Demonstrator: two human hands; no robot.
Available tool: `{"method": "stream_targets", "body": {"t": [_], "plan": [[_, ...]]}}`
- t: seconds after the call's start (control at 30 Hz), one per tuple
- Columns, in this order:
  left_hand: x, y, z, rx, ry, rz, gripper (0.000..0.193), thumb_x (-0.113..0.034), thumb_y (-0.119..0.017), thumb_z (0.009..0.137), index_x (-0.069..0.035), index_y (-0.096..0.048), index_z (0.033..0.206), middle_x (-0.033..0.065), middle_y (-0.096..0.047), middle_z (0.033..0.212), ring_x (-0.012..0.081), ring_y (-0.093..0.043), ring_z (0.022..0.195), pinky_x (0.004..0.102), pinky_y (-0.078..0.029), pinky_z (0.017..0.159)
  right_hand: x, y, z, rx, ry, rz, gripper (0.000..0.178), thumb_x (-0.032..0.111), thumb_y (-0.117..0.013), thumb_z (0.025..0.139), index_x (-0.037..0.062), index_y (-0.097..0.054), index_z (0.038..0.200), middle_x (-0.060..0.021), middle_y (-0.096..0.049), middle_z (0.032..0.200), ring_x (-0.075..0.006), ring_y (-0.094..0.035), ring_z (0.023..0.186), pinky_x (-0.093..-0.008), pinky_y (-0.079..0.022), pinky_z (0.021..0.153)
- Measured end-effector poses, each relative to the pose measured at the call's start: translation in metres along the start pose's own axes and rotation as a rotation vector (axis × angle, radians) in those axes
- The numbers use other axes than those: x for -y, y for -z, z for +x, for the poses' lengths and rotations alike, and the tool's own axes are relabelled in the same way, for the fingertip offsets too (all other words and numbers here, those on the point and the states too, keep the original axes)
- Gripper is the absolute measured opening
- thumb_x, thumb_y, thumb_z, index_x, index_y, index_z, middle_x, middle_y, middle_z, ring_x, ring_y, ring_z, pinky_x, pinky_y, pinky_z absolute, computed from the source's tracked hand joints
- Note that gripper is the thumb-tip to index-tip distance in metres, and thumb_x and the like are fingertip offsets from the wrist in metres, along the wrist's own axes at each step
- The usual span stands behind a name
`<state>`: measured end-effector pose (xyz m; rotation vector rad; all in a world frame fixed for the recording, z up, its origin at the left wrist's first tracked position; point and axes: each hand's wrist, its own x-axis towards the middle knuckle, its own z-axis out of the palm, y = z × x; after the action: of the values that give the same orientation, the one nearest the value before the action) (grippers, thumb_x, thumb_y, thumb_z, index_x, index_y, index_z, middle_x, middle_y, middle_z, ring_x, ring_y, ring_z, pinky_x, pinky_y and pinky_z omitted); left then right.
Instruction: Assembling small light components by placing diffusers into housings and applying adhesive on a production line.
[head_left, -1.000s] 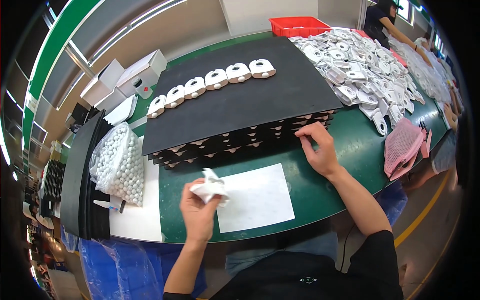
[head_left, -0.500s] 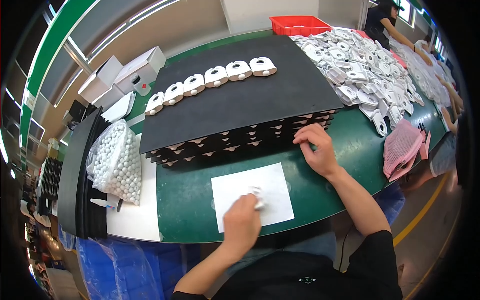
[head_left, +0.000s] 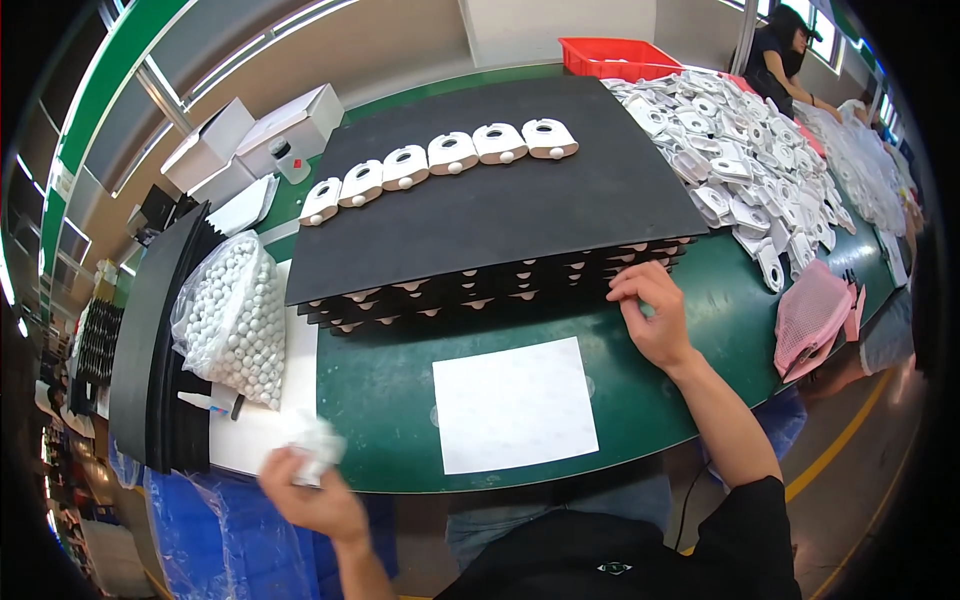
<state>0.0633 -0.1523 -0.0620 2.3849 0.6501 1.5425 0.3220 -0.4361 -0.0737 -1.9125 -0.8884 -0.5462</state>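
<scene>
My left hand (head_left: 315, 505) is closed around a crumpled white cloth or tissue (head_left: 318, 450), blurred by motion, over the table's left front edge. A blank white sheet of paper (head_left: 515, 408) lies flat on the green table (head_left: 380, 400). My right hand (head_left: 655, 312) hovers beside the near right corner of a stack of black boards (head_left: 480, 225). Its fingers curl toward the thumb in a pinch; whether anything small sits between the tips is hidden. Several white plastic housings (head_left: 452, 153), each with a round hole and a white ball at its front, stand in a row on the top board.
A clear bag of white balls (head_left: 235, 325) stands at left, near a small glue-like bottle (head_left: 210, 402) and upright black boards (head_left: 150, 350). Loose white plastic parts (head_left: 725, 150) are heaped at right, near a red bin (head_left: 615, 58) and pink mesh pouch (head_left: 812, 318). Another person (head_left: 775, 55) works beyond.
My left hand has swung left off the paper with the white wad in it, leaving the sheet uncovered. My right hand keeps nearly the same pose by the stack.
</scene>
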Motion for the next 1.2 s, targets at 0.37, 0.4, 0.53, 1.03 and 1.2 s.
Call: {"method": "stream_targets", "body": {"t": [0.37,0.4,0.53,1.03,1.2], "plan": [[0.117,0.035,0.0,0.412,0.265,0.186,0.06,-0.013,-0.038,0.085,0.004,-0.014,0.137,0.0212,-0.01,0.144,0.0354,-0.004,0.134,0.0414,-0.003,0.108,0.006,-0.006,-0.001,0.012,0.016,-0.039,0.016,-0.011,-0.052,0.064,0.003,-0.056,0.07,-0.0107,-0.057,0.08,-0.0255,-0.054,0.078,-0.0322,-0.042,0.071],[0.11,0.032,0.008,0.332,0.275,0.192,0.059,-0.016,-0.038,0.087,0.004,-0.014,0.137,0.021,-0.009,0.144,0.0355,-0.002,0.134,0.042,-0.003,0.108,0.011,-0.002,0.001,0.03,0.028,-0.052,0.015,-0.012,-0.051,0.065,0.0011,-0.054,0.07,-0.0108,-0.055,0.08,-0.0239,-0.053,0.078,-0.0294,-0.041,0.072],[0.109,0.034,0.05,-0.001,0.127,0.294,0.057,-0.019,-0.048,0.088,0.002,-0.023,0.135,0.02,-0.022,0.14,0.0337,-0.018,0.131,0.0415,-0.014,0.106,0.013,-0.005,-0.002,0.038,-0.007,-0.018,0.014,-0.012,-0.05,0.066,0.0006,-0.053,0.07,-0.0101,-0.055,0.08,-0.0235,-0.051,0.077,-0.029,-0.04,0.07],[0.105,0.011,0.113,-0.252,0.244,-0.38,0.022,-0.006,-0.043,0.092,0.007,-0.047,0.109,0.0164,-0.057,0.108,0.019,-0.054,0.1,0.0286,-0.041,0.088,0.024,-0.007,0.009,-0.075,-0.041,0.136,0.014,-0.008,-0.054,0.076,0.0017,-0.057,0.085,-0.0074,-0.057,0.085,-0.0147,-0.053,0.075,-0.0228,-0.042,0.064],[-0.054,-0.03,0.088,0.361,0.083,-0.991,0.026,-0.019,-0.047,0.09,0.002,-0.052,0.104,0.0143,-0.058,0.098,0.0195,-0.055,0.093,0.0306,-0.043,0.083,0.072,-0.022,0.013,0.351,-0.34,0.721,0.031,0.006,-0.052,0.084,0.0048,-0.051,0.115,-0.0075,-0.057,0.105,-0.0123,-0.053,0.09,-0.0251,-0.044,0.077]]}}
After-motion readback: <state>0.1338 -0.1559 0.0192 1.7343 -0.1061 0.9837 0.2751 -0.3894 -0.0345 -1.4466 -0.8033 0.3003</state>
